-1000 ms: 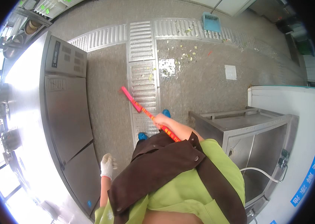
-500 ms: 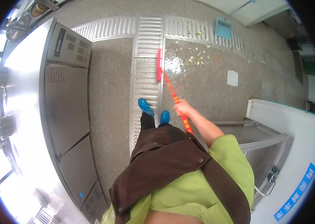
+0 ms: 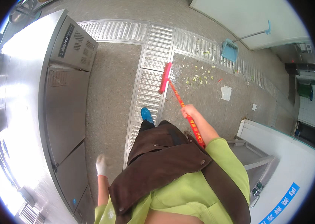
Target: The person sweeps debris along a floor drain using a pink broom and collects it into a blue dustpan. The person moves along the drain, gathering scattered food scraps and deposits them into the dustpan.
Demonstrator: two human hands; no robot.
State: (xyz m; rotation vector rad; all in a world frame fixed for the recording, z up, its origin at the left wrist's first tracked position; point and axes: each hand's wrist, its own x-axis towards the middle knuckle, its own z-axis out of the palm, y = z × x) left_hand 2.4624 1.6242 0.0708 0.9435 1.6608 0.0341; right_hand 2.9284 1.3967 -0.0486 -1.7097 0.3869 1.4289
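Note:
My right hand (image 3: pixel 189 111) is closed around the red and yellow handle of a broom (image 3: pixel 195 131). The broom's long pink head (image 3: pixel 166 77) rests on the floor along the right edge of the metal drain grating (image 3: pixel 148 86). To the right of the head lie scattered pale and green food scraps (image 3: pixel 198 79) on the wet floor. My left hand (image 3: pixel 101 164), in a whitish glove, hangs at my left side with nothing visible in it. Motion smears its fingers. A blue-covered shoe (image 3: pixel 146 115) stands on the grating.
A light blue dustpan (image 3: pixel 230 51) with a long handle stands at the far right grating. Tall steel cabinets (image 3: pixel 66 108) line the left side. At right are a steel sink frame (image 3: pixel 258 164) and a white wall (image 3: pixel 276 145). White scraps (image 3: pixel 225 93) lie on the floor.
My left hand has come into view at my left side. The broom stays in my right hand, its head tilted more than before. My view has shifted, and only one shoe shows now.

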